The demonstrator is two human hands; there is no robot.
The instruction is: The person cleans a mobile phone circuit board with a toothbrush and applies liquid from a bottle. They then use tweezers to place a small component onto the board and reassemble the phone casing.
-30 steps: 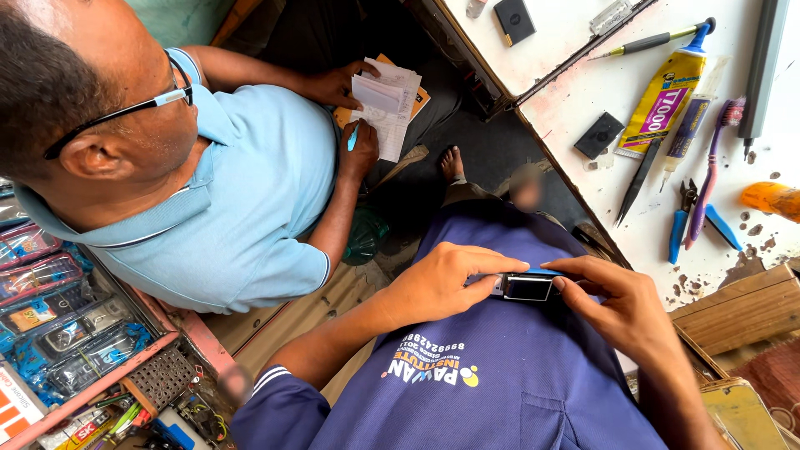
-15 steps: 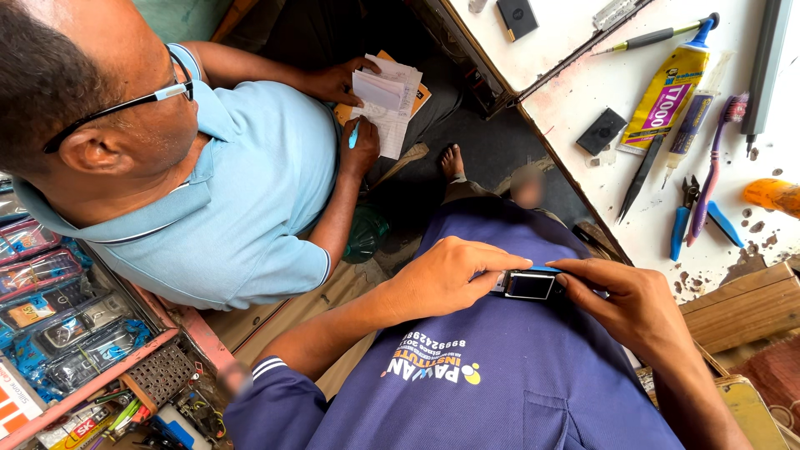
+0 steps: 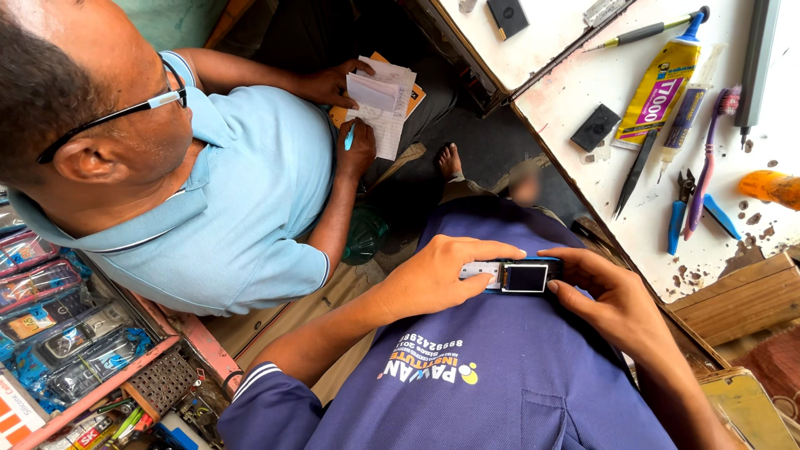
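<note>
Your left hand (image 3: 437, 279) and right hand (image 3: 604, 296) hold a small phone (image 3: 512, 277) between them, flat against your blue shirt (image 3: 500, 375) at belly height. The left thumb runs under the phone's pale end with the fingers (image 3: 483, 248) pressed together and curled over its top edge. The right fingers (image 3: 575, 258) pinch the dark end, thumb below and the others lightly bent along the top. The phone lies sideways, its dark square screen facing up.

On your left sits a person in a light blue shirt (image 3: 242, 208) with glasses, holding a stack of paper slips (image 3: 379, 104) in both hands.

On your right is a white worktable (image 3: 583, 50), well apart from your hands. On it: a yellow glue tube (image 3: 658, 87), a purple toothbrush (image 3: 708, 158), blue-handled pliers (image 3: 677, 212), a black pen (image 3: 637, 33) and a small black square part (image 3: 596, 127).

Lower left: a red rack of packaged phone cases (image 3: 58, 333).
</note>
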